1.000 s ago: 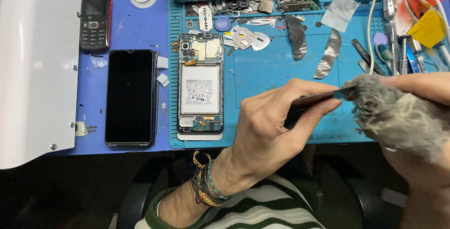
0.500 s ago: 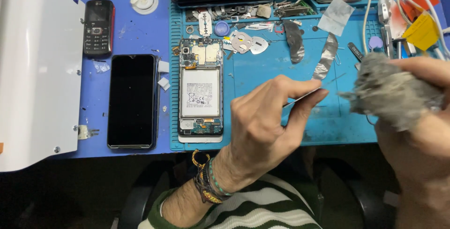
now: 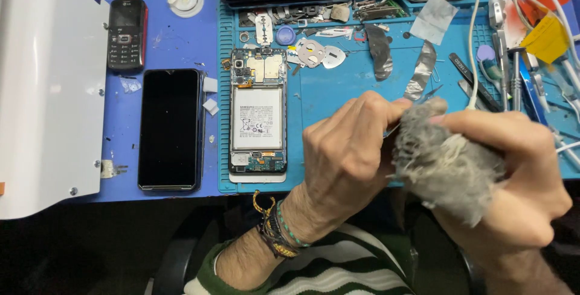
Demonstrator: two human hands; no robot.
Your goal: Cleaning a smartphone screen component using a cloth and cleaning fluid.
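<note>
two hands around frayed grey rag

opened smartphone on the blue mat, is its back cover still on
No, the opened smartphone on the blue mat lies with its white battery and circuit boards exposed.

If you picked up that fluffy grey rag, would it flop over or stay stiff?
The grey rag would probably flop: it bunches and folds inside the right hand. It looks light, being thin and frayed at the edges. Its fuzzy surface likely grips well, so it should not slip.
</note>
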